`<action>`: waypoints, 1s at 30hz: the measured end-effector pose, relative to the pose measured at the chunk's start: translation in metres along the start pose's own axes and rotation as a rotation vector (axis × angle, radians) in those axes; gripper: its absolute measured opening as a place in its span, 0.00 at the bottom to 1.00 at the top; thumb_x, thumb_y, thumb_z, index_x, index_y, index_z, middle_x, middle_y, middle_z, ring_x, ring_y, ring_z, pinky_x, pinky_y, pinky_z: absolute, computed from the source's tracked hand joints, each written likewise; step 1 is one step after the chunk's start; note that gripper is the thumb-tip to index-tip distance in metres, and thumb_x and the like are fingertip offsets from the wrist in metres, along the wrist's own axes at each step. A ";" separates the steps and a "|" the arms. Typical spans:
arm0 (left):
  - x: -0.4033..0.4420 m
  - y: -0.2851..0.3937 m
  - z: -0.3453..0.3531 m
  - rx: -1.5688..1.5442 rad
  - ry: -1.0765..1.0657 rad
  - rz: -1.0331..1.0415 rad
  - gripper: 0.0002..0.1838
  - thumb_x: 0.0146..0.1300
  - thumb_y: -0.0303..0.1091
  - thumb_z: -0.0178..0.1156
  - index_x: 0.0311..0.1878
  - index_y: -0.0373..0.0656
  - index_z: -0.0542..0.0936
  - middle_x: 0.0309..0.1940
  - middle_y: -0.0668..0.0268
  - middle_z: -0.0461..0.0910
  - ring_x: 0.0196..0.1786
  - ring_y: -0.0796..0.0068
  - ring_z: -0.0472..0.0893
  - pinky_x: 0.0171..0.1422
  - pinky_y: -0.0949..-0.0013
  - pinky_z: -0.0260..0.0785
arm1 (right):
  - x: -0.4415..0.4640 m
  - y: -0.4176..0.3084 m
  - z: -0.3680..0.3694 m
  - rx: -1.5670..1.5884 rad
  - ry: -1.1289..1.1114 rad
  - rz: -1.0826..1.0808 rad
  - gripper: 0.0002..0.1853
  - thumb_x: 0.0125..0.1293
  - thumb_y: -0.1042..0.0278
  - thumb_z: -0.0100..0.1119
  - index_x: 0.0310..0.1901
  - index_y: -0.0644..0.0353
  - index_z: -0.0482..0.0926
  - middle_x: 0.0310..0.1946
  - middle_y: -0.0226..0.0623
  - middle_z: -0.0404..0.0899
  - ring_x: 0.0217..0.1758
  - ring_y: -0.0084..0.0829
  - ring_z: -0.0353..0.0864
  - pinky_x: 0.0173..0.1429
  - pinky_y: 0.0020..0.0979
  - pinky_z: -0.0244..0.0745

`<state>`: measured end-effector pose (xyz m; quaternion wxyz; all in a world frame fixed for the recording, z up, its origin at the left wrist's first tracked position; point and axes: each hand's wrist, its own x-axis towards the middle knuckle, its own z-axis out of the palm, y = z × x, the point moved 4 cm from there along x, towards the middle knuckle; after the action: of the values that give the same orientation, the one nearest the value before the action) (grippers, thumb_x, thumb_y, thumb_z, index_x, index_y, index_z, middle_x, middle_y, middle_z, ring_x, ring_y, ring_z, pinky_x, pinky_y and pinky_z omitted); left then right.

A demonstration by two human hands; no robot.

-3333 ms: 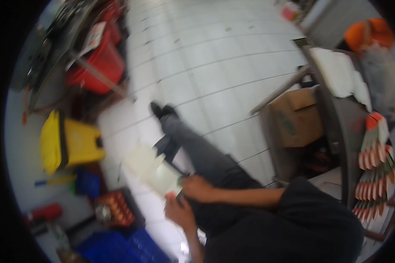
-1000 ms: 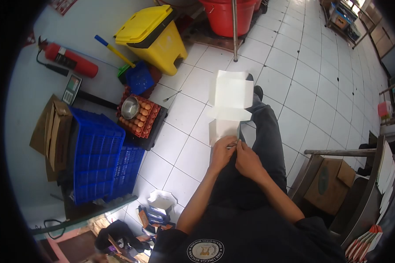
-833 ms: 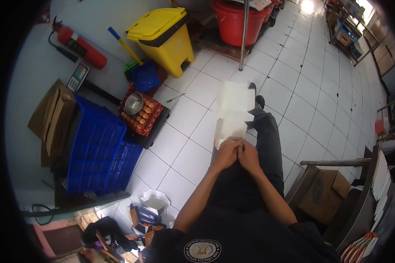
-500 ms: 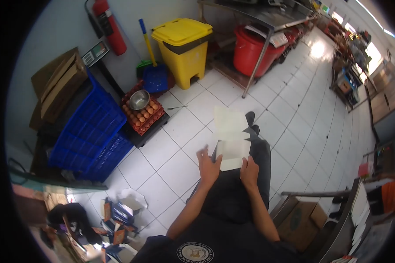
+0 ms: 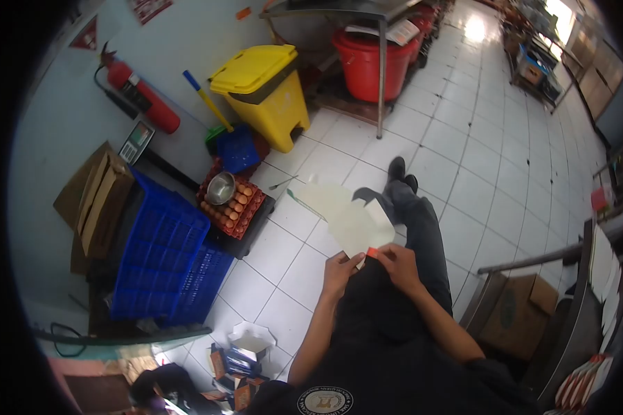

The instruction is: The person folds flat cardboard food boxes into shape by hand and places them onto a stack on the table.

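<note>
Above my lap is a cream cardboard box blank (image 5: 356,225), its far panels spread out and tilted away from me. My left hand (image 5: 338,274) is closed on the near edge of the card, thumb on top. Close beside it, my right hand (image 5: 399,267) pinches the same edge. A small orange patch (image 5: 372,252) shows at the right fingertips; whether it is the card's printed outer side or a separate piece, I cannot tell. The undersides of the fingers are hidden.
Left of me stand a blue crate (image 5: 160,252), egg trays (image 5: 237,211) with a metal bowl (image 5: 221,188), and a yellow bin (image 5: 263,90). Several printed boxes (image 5: 239,363) lie on the floor at lower left. A carton (image 5: 519,311) sits under a bench at right.
The card was folded in a tray-like shape with a hand at each side. Now its panels are spread, my hands have come together at its near edge, and orange shows. The view has turned.
</note>
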<state>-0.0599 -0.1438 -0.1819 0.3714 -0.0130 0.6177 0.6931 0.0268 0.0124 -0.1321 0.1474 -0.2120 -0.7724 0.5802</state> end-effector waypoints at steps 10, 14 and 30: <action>-0.009 0.018 0.019 0.104 -0.083 0.033 0.11 0.68 0.29 0.68 0.50 0.35 0.83 0.46 0.62 0.86 0.47 0.77 0.85 0.52 0.74 0.80 | -0.003 0.039 0.005 0.296 -0.049 0.190 0.10 0.70 0.67 0.66 0.41 0.68 0.87 0.27 0.29 0.84 0.29 0.16 0.75 0.35 0.23 0.71; -0.016 0.023 0.034 0.180 -0.014 0.125 0.08 0.68 0.28 0.67 0.47 0.35 0.83 0.43 0.62 0.87 0.45 0.77 0.85 0.51 0.74 0.79 | -0.005 0.040 0.004 0.404 -0.047 0.223 0.11 0.71 0.66 0.65 0.41 0.68 0.86 0.28 0.29 0.84 0.29 0.17 0.75 0.35 0.22 0.71; -0.020 0.017 0.032 0.279 0.034 0.185 0.12 0.66 0.30 0.70 0.47 0.30 0.85 0.40 0.58 0.88 0.43 0.75 0.86 0.46 0.75 0.80 | -0.009 0.031 0.008 0.452 -0.241 0.329 0.10 0.75 0.69 0.59 0.48 0.67 0.83 0.36 0.37 0.86 0.38 0.24 0.87 0.41 0.26 0.86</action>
<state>-0.0403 -0.1250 -0.1507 0.2934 0.0838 0.7127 0.6316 0.0351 0.0084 -0.1644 0.0021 -0.2258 -0.5908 0.7746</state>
